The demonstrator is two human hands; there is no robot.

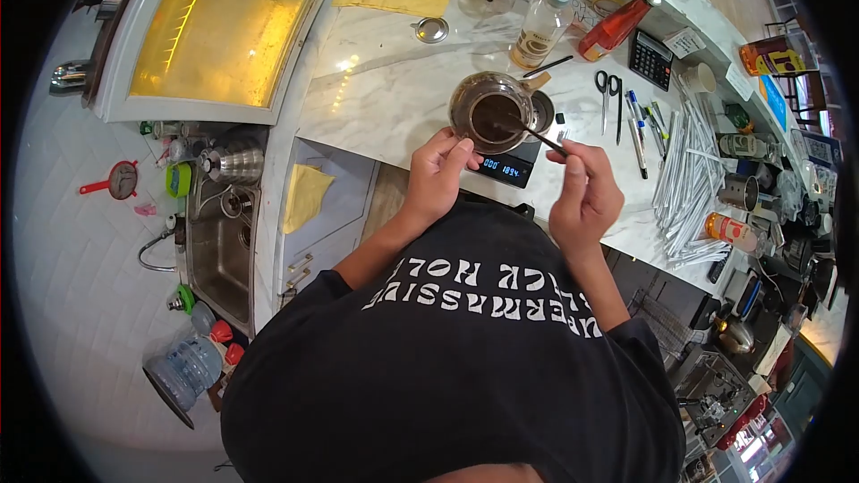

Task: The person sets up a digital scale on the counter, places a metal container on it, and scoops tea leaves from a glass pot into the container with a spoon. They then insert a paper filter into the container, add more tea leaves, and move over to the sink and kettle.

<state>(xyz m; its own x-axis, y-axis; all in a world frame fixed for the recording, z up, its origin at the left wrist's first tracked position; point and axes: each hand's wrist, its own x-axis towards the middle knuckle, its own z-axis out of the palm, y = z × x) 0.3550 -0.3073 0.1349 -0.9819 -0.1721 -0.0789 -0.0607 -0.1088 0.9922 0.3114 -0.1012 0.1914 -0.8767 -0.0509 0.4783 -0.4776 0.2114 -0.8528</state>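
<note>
A round glass vessel (464, 100) with dark brown contents stands on the marble counter, over or beside a black digital scale (507, 170) with lit digits. My left hand (438, 172) pinches the vessel's near left edge between thumb and fingers. In my right hand (586, 195) is a thin dark stirrer (544, 139), its far end reaching into the brown contents. Just right of the vessel sits a small metal cup (542, 111), partly hidden behind it. A dark stick (548, 65) lies farther back.
Behind the vessel are a clear bottle (537, 34) and a red bottle (614, 27). Scissors (605, 94), pens (637, 134), a calculator (650, 60) and many wrapped straws (693, 188) lie to the right. A sink (219, 255) is at the left.
</note>
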